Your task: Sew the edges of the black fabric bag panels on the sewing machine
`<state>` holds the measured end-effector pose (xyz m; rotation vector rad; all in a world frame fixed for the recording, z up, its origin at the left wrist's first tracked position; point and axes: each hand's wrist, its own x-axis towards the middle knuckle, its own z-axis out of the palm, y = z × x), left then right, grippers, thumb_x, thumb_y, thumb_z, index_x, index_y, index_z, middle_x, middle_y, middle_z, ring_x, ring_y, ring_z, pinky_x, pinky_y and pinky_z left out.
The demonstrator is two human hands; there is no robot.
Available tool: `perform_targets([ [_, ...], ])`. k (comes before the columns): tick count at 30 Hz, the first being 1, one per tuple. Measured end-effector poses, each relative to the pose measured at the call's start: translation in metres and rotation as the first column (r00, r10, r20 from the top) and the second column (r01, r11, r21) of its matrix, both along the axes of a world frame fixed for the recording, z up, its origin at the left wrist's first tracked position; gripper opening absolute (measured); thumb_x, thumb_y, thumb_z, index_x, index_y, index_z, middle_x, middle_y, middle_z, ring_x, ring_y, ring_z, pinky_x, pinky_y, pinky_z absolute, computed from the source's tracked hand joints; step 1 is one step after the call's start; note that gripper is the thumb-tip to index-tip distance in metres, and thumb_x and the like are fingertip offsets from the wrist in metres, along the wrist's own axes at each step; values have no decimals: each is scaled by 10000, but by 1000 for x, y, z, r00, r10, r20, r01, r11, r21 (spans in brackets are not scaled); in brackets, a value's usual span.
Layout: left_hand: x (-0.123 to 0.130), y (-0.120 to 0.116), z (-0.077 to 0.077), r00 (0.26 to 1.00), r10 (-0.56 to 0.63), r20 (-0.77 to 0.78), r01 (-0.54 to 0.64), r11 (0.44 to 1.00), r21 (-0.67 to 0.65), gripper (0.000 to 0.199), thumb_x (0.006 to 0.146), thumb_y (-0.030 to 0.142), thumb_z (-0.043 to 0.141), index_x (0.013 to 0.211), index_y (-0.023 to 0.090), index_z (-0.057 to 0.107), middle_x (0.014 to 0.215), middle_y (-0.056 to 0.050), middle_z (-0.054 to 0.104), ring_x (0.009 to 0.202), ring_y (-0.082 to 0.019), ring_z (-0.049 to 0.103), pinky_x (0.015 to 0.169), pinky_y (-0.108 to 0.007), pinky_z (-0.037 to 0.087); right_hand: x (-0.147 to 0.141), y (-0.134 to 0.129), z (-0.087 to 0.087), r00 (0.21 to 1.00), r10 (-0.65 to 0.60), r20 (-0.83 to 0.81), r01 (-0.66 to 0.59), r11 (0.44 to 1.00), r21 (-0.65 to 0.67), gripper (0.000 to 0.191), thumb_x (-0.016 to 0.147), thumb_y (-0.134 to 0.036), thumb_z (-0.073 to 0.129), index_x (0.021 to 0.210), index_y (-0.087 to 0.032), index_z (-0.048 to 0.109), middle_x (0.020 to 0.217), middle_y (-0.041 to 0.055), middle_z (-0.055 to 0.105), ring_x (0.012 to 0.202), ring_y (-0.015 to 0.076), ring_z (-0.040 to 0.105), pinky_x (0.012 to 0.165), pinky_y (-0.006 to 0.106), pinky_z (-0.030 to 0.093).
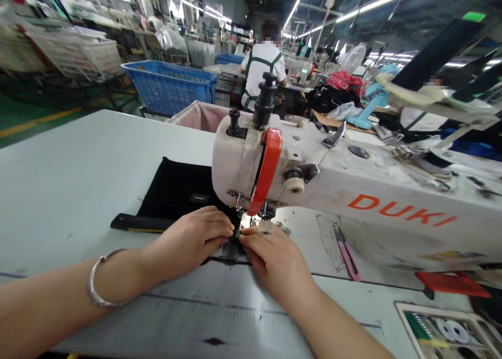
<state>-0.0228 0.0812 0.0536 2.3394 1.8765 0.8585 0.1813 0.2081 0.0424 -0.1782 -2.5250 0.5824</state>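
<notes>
A white sewing machine with a red lever guard stands over the table. Black fabric with a small dark label lies flat to the left of the needle area, its near edge folded into a roll. My left hand rests on the fabric's near edge, fingers pressed together and pinching it just left of the presser foot. Close beside it, my right hand has its fingertips closed at the same black edge, right in front of the needle. The fingertips of both hands nearly meet. The needle itself is hardly visible.
Pink thread snips lie on the machine bed to the right. A tray of bobbins sits at the lower right. Behind the table are a blue basket, a pink fabric bin and a person in a white shirt.
</notes>
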Motion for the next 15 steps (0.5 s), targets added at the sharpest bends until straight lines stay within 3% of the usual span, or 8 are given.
perform_targets([
  [15, -6, 24, -3, 997, 79, 16, -79, 995, 54, 247, 994, 140, 534, 902, 200, 756, 950, -31, 775, 981, -214, 718, 999, -357, 573, -6, 3, 0, 984, -113, 141, 106, 993, 55, 281, 961, -69, 564, 1144, -167, 753, 1223, 120, 750, 1000, 279, 669, 858, 405, 595],
])
